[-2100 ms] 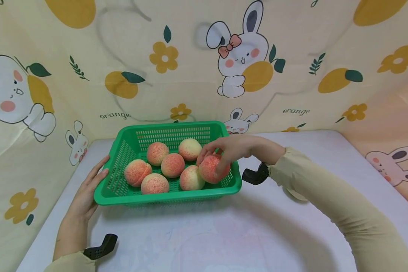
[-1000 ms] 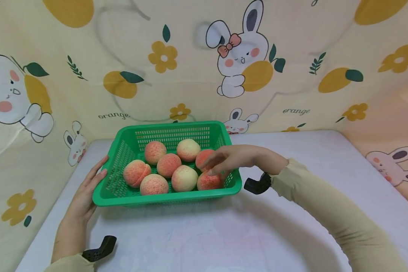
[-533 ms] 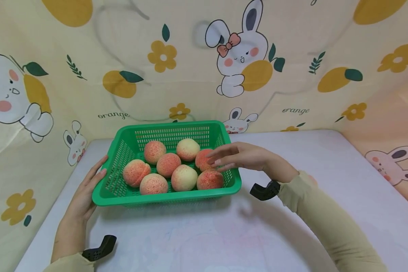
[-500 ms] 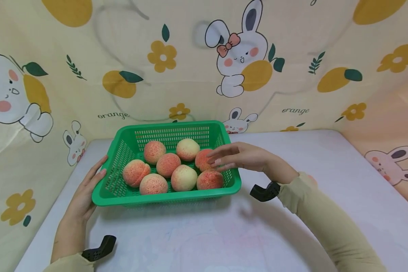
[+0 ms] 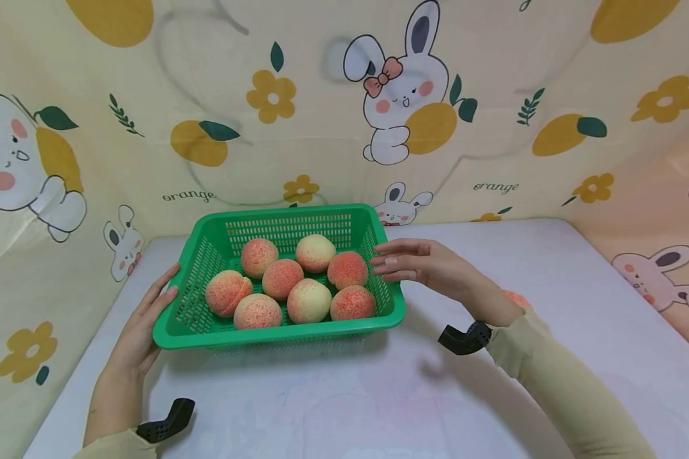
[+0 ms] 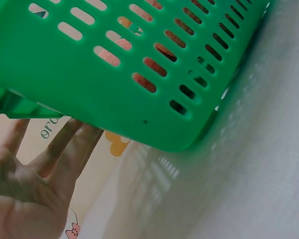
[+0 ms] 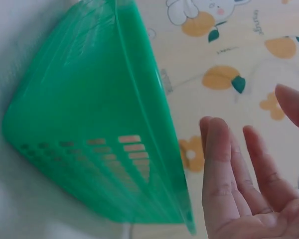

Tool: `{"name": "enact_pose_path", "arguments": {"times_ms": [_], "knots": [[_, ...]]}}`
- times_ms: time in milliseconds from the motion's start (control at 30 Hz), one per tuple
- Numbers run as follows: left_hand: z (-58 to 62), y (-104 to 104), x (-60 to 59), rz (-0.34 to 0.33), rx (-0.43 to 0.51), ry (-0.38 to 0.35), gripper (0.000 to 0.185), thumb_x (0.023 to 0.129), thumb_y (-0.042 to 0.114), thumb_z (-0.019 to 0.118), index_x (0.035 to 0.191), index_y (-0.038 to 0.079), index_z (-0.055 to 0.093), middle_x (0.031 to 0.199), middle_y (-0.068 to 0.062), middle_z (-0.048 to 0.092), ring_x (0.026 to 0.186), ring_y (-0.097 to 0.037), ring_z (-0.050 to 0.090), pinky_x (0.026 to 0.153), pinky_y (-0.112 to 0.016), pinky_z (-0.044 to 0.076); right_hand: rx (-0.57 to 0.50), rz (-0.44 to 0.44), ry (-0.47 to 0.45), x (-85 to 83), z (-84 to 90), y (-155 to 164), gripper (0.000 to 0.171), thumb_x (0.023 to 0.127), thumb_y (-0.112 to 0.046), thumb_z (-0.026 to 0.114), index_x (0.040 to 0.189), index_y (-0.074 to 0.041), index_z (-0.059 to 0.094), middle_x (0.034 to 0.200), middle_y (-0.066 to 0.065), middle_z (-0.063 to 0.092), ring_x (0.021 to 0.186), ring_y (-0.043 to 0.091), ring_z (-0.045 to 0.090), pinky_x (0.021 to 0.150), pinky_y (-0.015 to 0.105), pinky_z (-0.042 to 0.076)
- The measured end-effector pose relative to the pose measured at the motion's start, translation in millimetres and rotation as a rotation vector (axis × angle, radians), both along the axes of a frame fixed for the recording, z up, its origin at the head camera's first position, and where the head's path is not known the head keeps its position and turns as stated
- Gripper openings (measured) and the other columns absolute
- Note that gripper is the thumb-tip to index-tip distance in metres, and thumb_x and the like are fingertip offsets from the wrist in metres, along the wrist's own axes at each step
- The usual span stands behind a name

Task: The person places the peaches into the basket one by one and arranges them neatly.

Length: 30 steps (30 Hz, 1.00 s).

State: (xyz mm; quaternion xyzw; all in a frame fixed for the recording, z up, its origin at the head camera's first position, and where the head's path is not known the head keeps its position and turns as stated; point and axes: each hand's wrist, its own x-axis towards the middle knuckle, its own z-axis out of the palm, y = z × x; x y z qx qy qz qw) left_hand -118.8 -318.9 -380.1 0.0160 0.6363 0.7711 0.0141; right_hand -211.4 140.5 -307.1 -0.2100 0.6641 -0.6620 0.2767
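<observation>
A green slotted basket (image 5: 218, 239) stands on the white table and holds several pink and cream peaches (image 5: 289, 280). My left hand (image 5: 149, 315) lies flat with straight fingers against the basket's left wall (image 6: 114, 74). My right hand (image 5: 413, 264) hovers open, fingers straight, just right of the basket's right rim (image 7: 154, 129), holding nothing. One more peach (image 5: 515, 298) peeks out on the table behind my right wrist.
Cartoon rabbit and orange cloth walls close off the back and both sides. The white table (image 5: 379, 395) stretches in front of the basket and to its right. A black wrist mount (image 5: 465, 338) sits on the right arm, another (image 5: 166, 421) on the left.
My right hand let go of a peach into the basket's right side, then drew back to the right, out over the rim, and opened. The left hand stayed on the basket.
</observation>
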Motion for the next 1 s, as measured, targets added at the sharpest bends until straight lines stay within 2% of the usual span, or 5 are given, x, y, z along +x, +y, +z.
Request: {"name": "enact_pose_path", "arguments": {"times_ms": [267, 633, 733, 867, 1000], "knots": [[-1.9, -2.7, -0.4, -0.012, 0.025, 0.014, 0.049, 0.104, 0.023, 0.042, 0.150, 0.030, 0.030, 0.131, 0.014, 0.043, 0.093, -0.001, 0.063, 0.072, -0.020, 0.056, 0.076, -0.163, 0.104, 10.0, 7.5, 40.8, 0.026, 0.097, -0.014, 0.057, 0.122, -0.009, 0.059, 0.115, 0.000, 0.067, 0.106, 0.015, 0.065, 0.089, 0.026, 0.053], [-2.4, -5.5, 1.0, -0.022, 0.061, 0.024, 0.047, 0.104, 0.020, 0.041, 0.149, 0.031, 0.033, 0.127, 0.014, 0.051, 0.090, -0.003, 0.066, 0.071, -0.021, 0.057, 0.403, -0.305, 0.211, 27.0, 9.3, 106.0, 0.039, 0.096, -0.027, 0.059, 0.131, -0.011, 0.053, 0.124, -0.008, 0.062, 0.111, -0.001, 0.058, 0.091, 0.014, 0.045], [-1.8, -4.2, 0.1, -0.025, 0.054, 0.024, 0.047, 0.104, 0.020, 0.041, 0.149, 0.031, 0.033, 0.127, 0.014, 0.050, 0.091, -0.002, 0.065, 0.071, -0.020, 0.056, 0.522, -0.304, 0.226, 32.2, 4.0, 125.3, 0.044, 0.096, -0.029, 0.060, 0.135, -0.012, 0.050, 0.133, -0.005, 0.056, 0.111, -0.005, 0.053, 0.102, 0.027, 0.041], [-1.2, -3.1, -0.6, -0.022, 0.039, 0.023, 0.048, 0.104, 0.021, 0.042, 0.149, 0.031, 0.032, 0.129, 0.015, 0.047, 0.092, -0.001, 0.064, 0.072, -0.020, 0.056, 0.592, -0.256, 0.230, 38.2, -7.7, 150.1, 0.049, 0.095, -0.025, 0.060, 0.140, -0.013, 0.046, 0.146, 0.011, 0.042, 0.130, 0.011, 0.040, 0.105, 0.062, 0.028], [-1.1, -2.3, -1.7, -0.029, 0.026, 0.021, 0.048, 0.104, 0.022, 0.042, 0.150, 0.031, 0.031, 0.129, 0.015, 0.045, 0.092, 0.000, 0.063, 0.072, -0.019, 0.055, 0.625, -0.217, 0.214, 43.8, -20.1, 167.5, 0.052, 0.095, -0.022, 0.060, 0.143, -0.012, 0.043, 0.147, 0.016, 0.039, 0.133, 0.019, 0.036, 0.101, 0.062, 0.030]]}}
